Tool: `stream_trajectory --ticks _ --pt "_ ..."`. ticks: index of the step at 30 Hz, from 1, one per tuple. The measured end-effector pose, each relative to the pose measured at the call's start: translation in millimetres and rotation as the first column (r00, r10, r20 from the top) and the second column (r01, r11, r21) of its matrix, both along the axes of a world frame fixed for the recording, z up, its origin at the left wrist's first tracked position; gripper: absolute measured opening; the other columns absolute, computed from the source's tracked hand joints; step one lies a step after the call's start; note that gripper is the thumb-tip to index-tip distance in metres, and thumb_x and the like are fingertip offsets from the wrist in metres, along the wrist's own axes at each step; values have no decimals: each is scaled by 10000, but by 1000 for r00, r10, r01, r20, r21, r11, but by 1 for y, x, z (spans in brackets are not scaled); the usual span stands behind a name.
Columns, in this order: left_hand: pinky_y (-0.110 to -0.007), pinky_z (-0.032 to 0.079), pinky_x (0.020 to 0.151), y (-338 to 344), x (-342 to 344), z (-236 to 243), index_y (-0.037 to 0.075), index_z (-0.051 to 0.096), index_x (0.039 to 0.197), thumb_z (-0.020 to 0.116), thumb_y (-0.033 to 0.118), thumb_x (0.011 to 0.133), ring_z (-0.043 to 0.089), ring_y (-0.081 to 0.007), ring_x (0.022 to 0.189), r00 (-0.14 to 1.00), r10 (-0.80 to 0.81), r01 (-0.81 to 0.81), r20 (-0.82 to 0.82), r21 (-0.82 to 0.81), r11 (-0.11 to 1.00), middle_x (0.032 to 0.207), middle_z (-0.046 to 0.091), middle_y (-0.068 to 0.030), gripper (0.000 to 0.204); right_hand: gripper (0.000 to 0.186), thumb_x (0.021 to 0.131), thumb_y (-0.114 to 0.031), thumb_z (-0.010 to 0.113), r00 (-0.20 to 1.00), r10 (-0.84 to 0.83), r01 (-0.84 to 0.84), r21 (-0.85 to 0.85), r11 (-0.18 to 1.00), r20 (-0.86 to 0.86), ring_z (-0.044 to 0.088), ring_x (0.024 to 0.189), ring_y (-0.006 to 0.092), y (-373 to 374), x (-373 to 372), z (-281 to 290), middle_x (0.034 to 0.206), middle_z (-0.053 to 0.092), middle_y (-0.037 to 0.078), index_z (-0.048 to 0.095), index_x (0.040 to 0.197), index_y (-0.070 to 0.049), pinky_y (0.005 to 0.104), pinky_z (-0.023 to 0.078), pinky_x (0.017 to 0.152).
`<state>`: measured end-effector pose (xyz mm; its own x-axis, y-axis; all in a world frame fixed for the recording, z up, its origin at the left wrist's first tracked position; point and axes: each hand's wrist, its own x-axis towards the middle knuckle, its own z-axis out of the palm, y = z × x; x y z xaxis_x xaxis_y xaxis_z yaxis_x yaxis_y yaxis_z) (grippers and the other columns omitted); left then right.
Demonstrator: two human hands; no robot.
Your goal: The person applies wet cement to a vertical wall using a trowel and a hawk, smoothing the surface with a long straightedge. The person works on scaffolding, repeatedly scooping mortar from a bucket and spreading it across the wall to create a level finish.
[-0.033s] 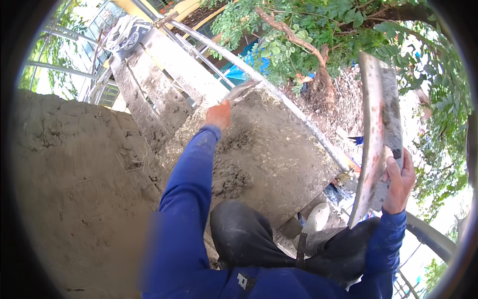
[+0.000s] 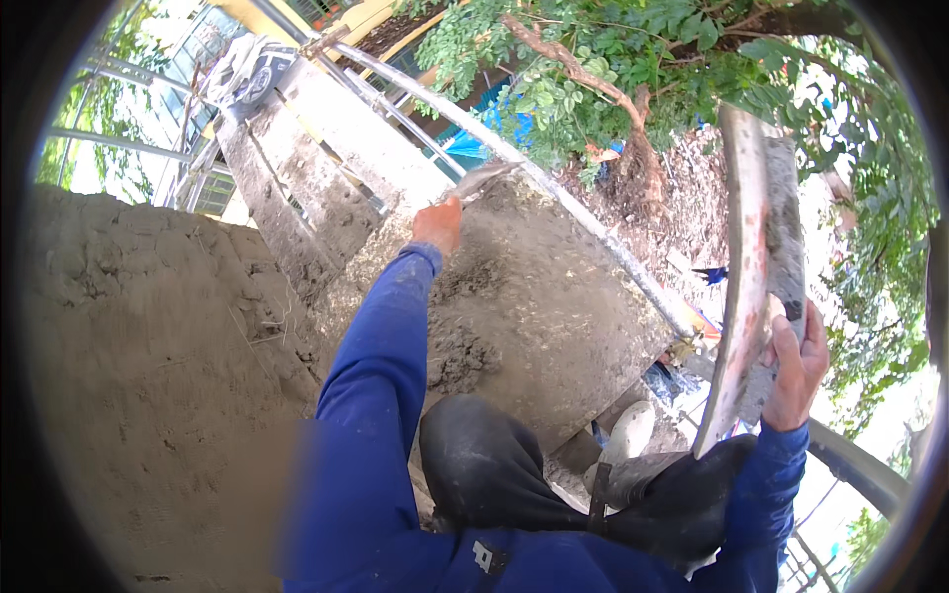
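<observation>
My left hand (image 2: 438, 225) reaches out and is closed, apparently round the handle of a trowel. The thin grey blade of the trowel (image 2: 484, 180) points away to the right, over the far corner of a mortar-covered board (image 2: 563, 326). A heap of wet grey mortar (image 2: 460, 356) lies on that board, nearer my knee. At the right, my right hand (image 2: 796, 366) grips a long board (image 2: 746, 267) by its lower half. Held upright, it shows a pale, reddish-stained edge and a grey, mortar-smeared face. My fingers partly hide behind it.
On the left rises a rough mortar-coated wall (image 2: 148, 366). Dirty planks (image 2: 316, 193) lead away to a grey sack (image 2: 252, 74). A metal scaffold pipe (image 2: 583, 227) runs along the platform's right side, with tree branches (image 2: 583, 74) beyond. My bent knee (image 2: 474, 455) is close to the mortar.
The long board and my right hand have shifted very slightly to the right. My left hand stays practically in place with the trowel.
</observation>
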<state>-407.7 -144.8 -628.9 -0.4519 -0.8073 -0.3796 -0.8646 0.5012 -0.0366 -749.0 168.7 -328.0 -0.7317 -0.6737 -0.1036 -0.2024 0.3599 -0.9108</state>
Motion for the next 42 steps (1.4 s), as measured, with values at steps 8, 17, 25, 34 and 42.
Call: stream_trajectory --ticks 8,17,25,34,42 --pt "-432 539 593 95 20 35 -15 490 1063 605 140 794 666 -342 682 905 -401 347 139 303 888 776 663 -177 332 389 871 -146 614 984 -174 172 49 984 35 428 619 26 61 16 24 842 570 -9 542 1200 51 178 343 542" --pt "-463 511 580 40 -52 19 -19 524 1055 571 94 798 654 -354 672 928 -345 342 -142 -48 939 731 649 -171 284 408 862 -174 634 985 -160 162 33 986 -58 460 670 35 57 5 15 888 596 10 557 1202 38 187 373 564" --pt "-452 518 560 82 -54 0 -19 512 1071 566 113 825 654 -359 675 936 -352 351 -13 121 928 723 648 -172 285 383 865 -156 627 989 -146 147 65 987 -24 459 685 43 63 -15 -3 897 583 10 563 1186 44 196 377 586" --pt "-462 519 600 111 -47 20 -27 483 1052 596 111 774 665 -342 708 878 -475 478 -62 63 876 779 654 -183 331 429 855 -131 606 993 -112 116 137 984 -35 535 1063 167 97 -25 -2 1130 601 143 515 1210 94 292 403 943" --pt "-426 519 562 148 -106 6 -2 520 938 598 72 759 655 -332 659 763 -646 641 0 122 758 756 648 -157 209 446 859 -122 618 985 -163 167 99 981 -49 544 1041 156 101 -27 -4 1134 598 130 501 1229 96 276 408 933"
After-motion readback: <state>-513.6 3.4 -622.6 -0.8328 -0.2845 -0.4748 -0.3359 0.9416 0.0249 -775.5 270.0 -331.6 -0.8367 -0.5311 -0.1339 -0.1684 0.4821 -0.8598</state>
